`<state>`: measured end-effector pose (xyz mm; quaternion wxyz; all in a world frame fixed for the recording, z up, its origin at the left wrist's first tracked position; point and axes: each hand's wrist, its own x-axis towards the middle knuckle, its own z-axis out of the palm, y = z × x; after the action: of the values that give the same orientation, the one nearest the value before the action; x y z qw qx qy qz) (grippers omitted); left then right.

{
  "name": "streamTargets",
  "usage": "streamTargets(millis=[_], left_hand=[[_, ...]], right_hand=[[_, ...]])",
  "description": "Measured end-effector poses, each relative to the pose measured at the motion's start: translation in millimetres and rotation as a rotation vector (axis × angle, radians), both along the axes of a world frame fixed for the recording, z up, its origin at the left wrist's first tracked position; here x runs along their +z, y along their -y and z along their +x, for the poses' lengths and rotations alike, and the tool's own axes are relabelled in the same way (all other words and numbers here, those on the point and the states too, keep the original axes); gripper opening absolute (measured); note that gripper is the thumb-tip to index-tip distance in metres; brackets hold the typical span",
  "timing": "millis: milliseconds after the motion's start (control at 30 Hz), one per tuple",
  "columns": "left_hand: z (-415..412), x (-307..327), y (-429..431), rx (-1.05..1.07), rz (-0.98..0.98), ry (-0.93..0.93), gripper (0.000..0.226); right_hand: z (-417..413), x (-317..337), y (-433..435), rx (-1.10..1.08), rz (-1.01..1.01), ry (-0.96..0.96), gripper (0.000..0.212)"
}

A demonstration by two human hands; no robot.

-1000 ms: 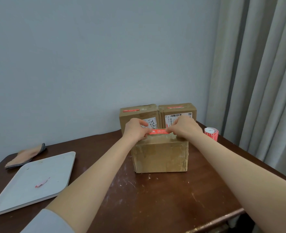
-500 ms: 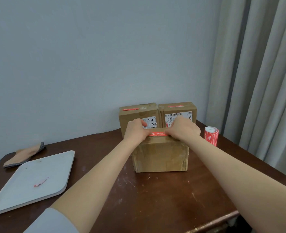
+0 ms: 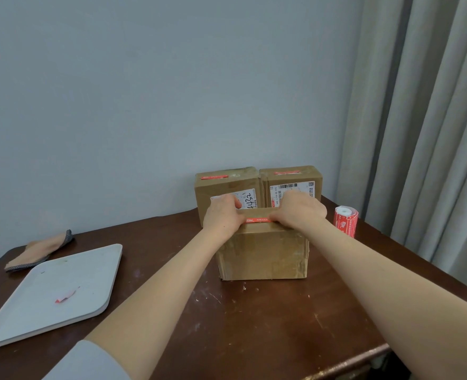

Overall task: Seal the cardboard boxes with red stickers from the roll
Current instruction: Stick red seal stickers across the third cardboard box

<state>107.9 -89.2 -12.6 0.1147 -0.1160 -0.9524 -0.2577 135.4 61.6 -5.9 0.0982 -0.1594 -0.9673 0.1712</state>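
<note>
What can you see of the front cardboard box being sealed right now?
The front cardboard box is plain brown, and its near face is creased, scuffed and covered in shiny clear tape. It stands upright on the dark wooden table, square to the camera, just in front of the left rear box and right rear box; whether it touches them cannot be told. A red sticker lies along its top near edge. The left hand and right hand hold the sticker's ends there.

Both bare forearms reach forward and converge. The left hand (image 3: 222,219) and right hand (image 3: 299,212) sit knuckles-up, close together, fingers bent downward; whether they pinch or merely press is unclear.
</note>
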Motion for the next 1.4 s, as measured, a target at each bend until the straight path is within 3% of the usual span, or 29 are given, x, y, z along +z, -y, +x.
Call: streamTargets(millis=[367, 600, 967, 1167, 1400], left_hand=[[5.0, -7.5, 5.1, -0.084, 0.029, -0.09, 0.015], [9.1, -19.0, 12.3, -0.215, -0.007, -0.188, 0.026], [13.0, -24.7, 15.0, -0.304, -0.113, -0.244, 0.035], [18.0, -27.7, 13.3, -0.306, -0.266, -0.261, 0.036], [16.0, -29.9, 11.6, -0.299, -0.292, -0.256, 0.039]], right_hand=[[-4.3, -0.7, -5.1, 0.005, -0.082, 0.036, 0.028], [-10.1, -4.1, -13.2, 0.064, -0.194, 0.04, 0.041], [-4.6, -3.9, -4.7, 0.021, -0.088, 0.007, 0.03], [1.8, -1.0, 1.2, 0.014, -0.008, 0.014, 0.032], [6.1, 5.8, 3.5, 0.05, 0.069, 0.034, 0.035]])
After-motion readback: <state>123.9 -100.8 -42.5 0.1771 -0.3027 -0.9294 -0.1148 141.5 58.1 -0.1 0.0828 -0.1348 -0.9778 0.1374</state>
